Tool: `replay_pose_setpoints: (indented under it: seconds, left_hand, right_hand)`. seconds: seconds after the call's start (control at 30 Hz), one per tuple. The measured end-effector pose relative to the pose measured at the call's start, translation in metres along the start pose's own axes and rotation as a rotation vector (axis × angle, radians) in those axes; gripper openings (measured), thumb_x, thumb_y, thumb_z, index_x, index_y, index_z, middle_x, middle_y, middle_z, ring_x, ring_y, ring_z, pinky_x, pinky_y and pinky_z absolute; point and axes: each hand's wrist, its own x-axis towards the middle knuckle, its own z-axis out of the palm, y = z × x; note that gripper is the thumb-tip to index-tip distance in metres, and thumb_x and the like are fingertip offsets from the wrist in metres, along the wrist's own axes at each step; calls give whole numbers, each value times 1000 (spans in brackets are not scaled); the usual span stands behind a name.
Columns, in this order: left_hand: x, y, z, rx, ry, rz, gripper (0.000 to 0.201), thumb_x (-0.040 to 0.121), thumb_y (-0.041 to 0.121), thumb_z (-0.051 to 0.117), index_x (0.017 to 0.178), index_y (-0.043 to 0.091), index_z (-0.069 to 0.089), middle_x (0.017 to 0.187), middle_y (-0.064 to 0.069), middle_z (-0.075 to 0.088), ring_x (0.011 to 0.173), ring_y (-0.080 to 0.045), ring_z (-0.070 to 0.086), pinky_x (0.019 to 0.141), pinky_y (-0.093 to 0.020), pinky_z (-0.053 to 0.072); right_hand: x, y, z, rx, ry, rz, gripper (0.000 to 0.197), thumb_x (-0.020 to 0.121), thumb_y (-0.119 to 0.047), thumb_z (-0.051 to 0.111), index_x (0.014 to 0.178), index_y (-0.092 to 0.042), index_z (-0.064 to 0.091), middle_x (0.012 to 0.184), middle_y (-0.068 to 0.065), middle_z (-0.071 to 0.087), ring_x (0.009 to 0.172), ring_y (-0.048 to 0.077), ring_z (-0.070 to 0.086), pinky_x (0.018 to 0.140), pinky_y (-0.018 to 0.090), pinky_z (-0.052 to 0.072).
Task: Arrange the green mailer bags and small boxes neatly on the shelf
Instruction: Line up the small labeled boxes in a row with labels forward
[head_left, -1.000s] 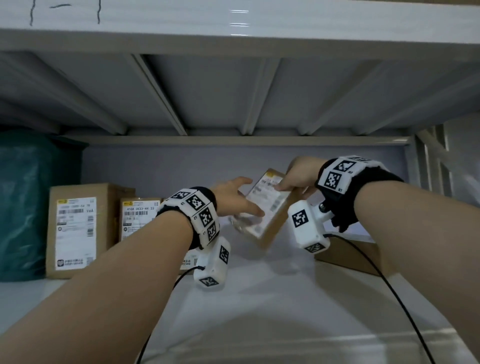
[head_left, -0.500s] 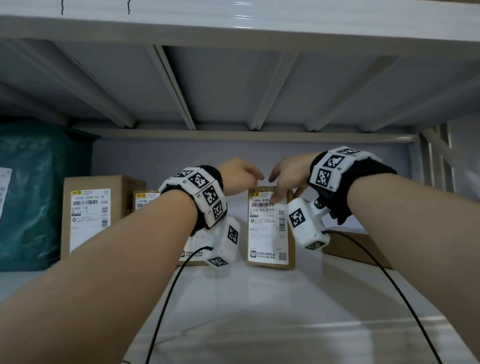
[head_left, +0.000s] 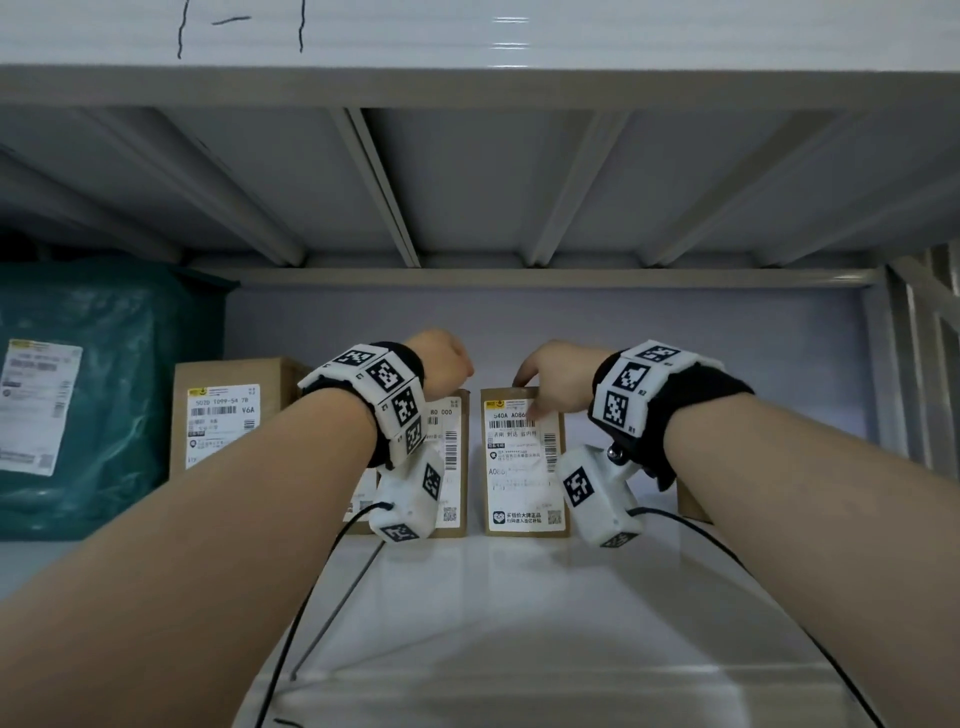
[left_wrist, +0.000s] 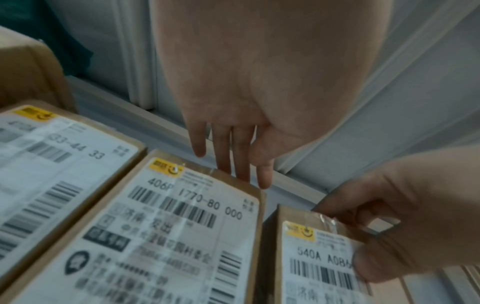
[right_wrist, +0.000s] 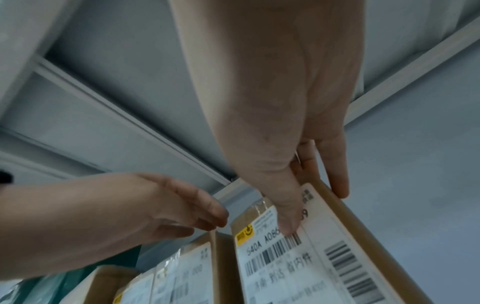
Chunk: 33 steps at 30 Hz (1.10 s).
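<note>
A small brown box (head_left: 524, 483) labelled 540A stands upright on the white shelf (head_left: 519, 623). My right hand (head_left: 550, 374) pinches its top edge, thumb on the front label and fingers over the back (right_wrist: 306, 197). Just left of it stands another upright box (head_left: 452, 447) labelled 406P (left_wrist: 182, 226), with a narrow gap between them. My left hand (head_left: 441, 364) hangs over the 406P box, and its straight fingertips (left_wrist: 241, 170) touch the top back edge. A green mailer bag (head_left: 104, 395) stands at the far left.
A taller labelled box (head_left: 223, 415) stands between the green bag and the row; a further box sits behind my left wrist. A brown box (head_left: 691, 501) sits at the right, mostly hidden behind my right forearm. The upper shelf's ribbed underside (head_left: 467, 182) is close overhead.
A second ago both hands held the 540A box tilted in the air. It now stands upright beside the 406P box. My left hand has let go and moved to the neighbouring box's top.
</note>
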Motion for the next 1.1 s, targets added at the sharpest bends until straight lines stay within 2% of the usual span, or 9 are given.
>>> replay_pose_setpoints:
  seconds: [0.13,0.27,0.37,0.53,0.67,0.87,0.97,1.03,1.1]
  left_hand:
    - [-2,-2,2,45,-39,-12,36,97,9,39,124,4,60,136,-12,55,126,-25,51,108,-35,42]
    - [1,-3,5,69,-56,-25,34,94,6,40,117,1,65,124,-14,63,115,-26,59,101,-37,49]
    - [3,-4,7,76,-47,-34,34,93,5,40,116,0,65,122,-15,63,113,-27,60,99,-36,50]
    - [6,-4,8,67,-46,-33,34,93,6,41,118,2,64,127,-14,61,117,-26,57,101,-35,48]
    - [6,5,7,51,-26,15,36,95,8,40,124,6,61,136,-11,55,126,-25,51,103,-33,42]
    - [15,43,14,-25,-5,160,34,95,16,43,120,11,65,135,-6,57,126,-22,50,105,-31,38]
    - [20,73,27,0,-34,241,32,94,17,43,114,10,67,126,-6,62,117,-22,55,100,-30,41]
    - [22,92,37,10,-56,265,29,92,15,43,105,5,67,116,-8,62,107,-24,57,94,-29,44]
    - [21,108,48,4,-61,280,32,93,14,44,112,3,67,123,-10,63,114,-26,57,99,-32,45]
  right_hand:
    - [6,-9,4,5,37,-12,43,85,-23,68,126,-13,59,127,5,60,114,22,58,92,32,46]
    - [7,-15,6,14,56,-24,45,85,-23,68,128,-12,58,128,7,58,115,23,57,92,31,46]
    - [6,-15,6,24,65,-14,46,85,-23,68,129,-13,57,130,7,56,115,23,56,92,31,45]
    - [4,-15,2,43,42,-5,46,86,-26,66,129,-11,55,129,7,57,113,23,58,88,30,46]
    - [-2,-11,-5,77,61,8,51,89,-34,61,134,-12,49,136,6,53,121,23,53,96,32,43]
    - [-18,14,-25,-3,39,75,44,94,-37,52,125,-7,58,128,9,59,115,26,56,98,36,45]
    - [-24,37,-29,-88,4,135,37,94,-41,50,110,-9,61,122,9,62,105,26,59,94,37,47]
    - [-31,53,-31,-123,-11,178,43,93,-42,52,118,-9,61,122,10,62,107,27,59,95,38,46]
    - [-38,70,-31,-132,-26,212,47,92,-43,53,122,-8,60,122,10,62,109,28,59,97,38,46]
